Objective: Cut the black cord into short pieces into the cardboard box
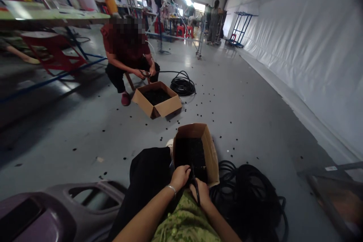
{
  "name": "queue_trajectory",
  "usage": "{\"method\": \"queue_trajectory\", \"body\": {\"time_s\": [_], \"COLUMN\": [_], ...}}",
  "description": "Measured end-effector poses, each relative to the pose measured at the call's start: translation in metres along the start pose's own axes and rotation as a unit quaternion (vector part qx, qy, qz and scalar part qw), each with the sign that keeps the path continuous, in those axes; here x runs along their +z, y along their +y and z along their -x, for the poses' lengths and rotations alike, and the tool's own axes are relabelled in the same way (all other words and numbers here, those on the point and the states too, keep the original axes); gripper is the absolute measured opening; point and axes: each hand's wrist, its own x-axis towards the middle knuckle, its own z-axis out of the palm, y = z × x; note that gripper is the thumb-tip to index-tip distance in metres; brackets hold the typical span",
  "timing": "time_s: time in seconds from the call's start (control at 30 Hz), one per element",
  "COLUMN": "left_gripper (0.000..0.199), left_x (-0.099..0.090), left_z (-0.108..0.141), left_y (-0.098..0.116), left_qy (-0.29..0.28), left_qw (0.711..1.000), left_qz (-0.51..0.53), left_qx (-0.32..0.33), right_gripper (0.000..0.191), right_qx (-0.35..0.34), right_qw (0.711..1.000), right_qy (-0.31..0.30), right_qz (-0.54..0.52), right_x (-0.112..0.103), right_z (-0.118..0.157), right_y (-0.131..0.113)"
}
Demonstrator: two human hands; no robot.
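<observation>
Black scissors (197,193) are in my right hand (203,189), their blades pointing away over a cardboard box (212,155). Close beside the blades, my left hand (180,177) is closed in a pinch over the near left side of the box. Whatever its fingers hold is too dark to make out. Small black pieces (190,149) fill the bottom of the box. To the right of my right hand, a heap of coiled black hose (246,193) lies on the floor.
A seated person (127,49) holds black hose over another cardboard box (170,106), with a hose coil (183,84) beside it. Small black bits are scattered across the floor. A purple plastic chair (56,211) stands at left, a metal frame (326,196) at right.
</observation>
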Motion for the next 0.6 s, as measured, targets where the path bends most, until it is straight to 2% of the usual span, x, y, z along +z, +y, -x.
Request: {"method": "queue_trajectory", "body": {"time_s": [0.27,0.43,0.6], "left_gripper": [0.031,0.031,0.028], "left_x": [0.005,0.002,-0.002], "left_z": [-0.008,-0.007,-0.005], "left_y": [-0.008,-0.005,-0.001], "left_qy": [0.001,0.003,0.011], "left_qw": [1.0,1.0,1.0], "left_qz": [0.002,0.012,0.019], "left_qx": [0.002,-0.002,-0.01], "right_gripper": [0.025,0.028,0.026], "right_qx": [0.004,-0.009,-0.028], "right_qw": [1.0,1.0,0.999], "right_qy": [0.009,-0.005,0.01], "right_qz": [0.002,0.023,0.027], "right_x": [0.009,0.01,0.015], "right_z": [-0.005,-0.006,-0.007], "right_y": [0.002,0.004,0.009]}}
